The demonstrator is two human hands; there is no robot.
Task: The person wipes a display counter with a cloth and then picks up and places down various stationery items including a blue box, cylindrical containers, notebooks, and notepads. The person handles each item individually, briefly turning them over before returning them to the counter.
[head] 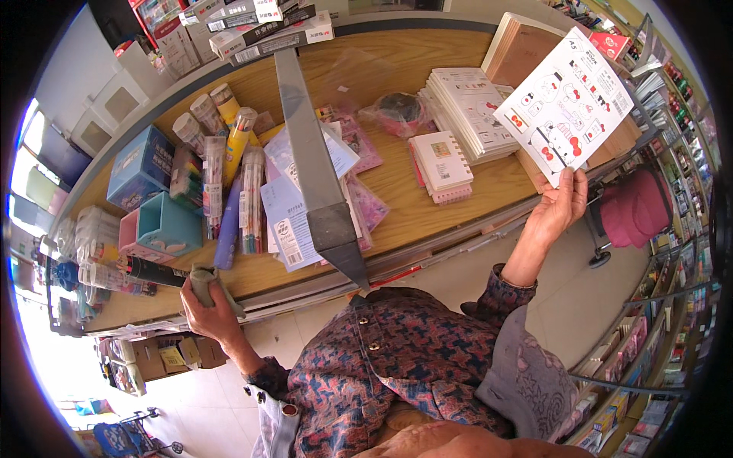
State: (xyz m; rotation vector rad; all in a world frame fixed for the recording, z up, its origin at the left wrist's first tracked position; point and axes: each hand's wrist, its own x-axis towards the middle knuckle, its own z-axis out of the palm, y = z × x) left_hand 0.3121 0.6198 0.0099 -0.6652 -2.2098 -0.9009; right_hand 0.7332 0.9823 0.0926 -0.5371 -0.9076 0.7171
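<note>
In my right hand [554, 207] is a white A5 notebook [567, 109] with red-bow cartoon print, pinched at its lower corner and raised above the shelf's right end. Behind it lies a stack of similar white notebooks [467, 111]. My left hand [209, 306] grips a folded grey-green cloth [207, 286] at the shelf's front edge. A black tube of pencils [153, 271] meets that hand; I cannot tell if the fingers hold it too. Near it stand a pink and teal pen holder [172, 229] and a purple tube [229, 226].
A grey metal post [306, 137] crosses the wooden shelf [395, 229]. Left of it are clear pencil tubes [252, 200] and a blue box [140, 169]; right of it, small spiral notebooks [440, 163]. Pen boxes [272, 37] sit above. A maroon stool [635, 206] stands right.
</note>
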